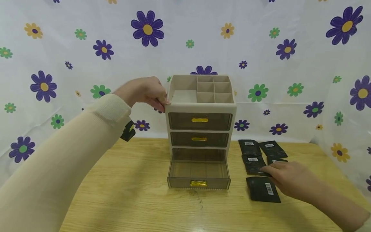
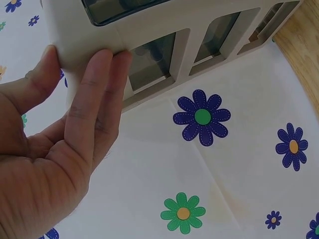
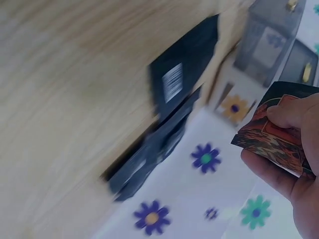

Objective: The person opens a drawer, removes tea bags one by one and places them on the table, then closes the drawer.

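Observation:
My left hand grips the upper left corner of a beige desktop drawer organizer. In the left wrist view, its thumb and fingers bear against the organizer's side and edge. The clear bottom drawer is pulled out, with nothing visible inside. To the right, my right hand is over a group of black sachets. In the right wrist view it pinches a sachet with a dark top and red-orange print. Much of that sachet is hidden by the hand in the head view.
Another black sachet with a white barcode label lies nearest on the wooden table. The organizer's two upper drawers are closed, and its top has open compartments. A flowered cloth hangs behind.

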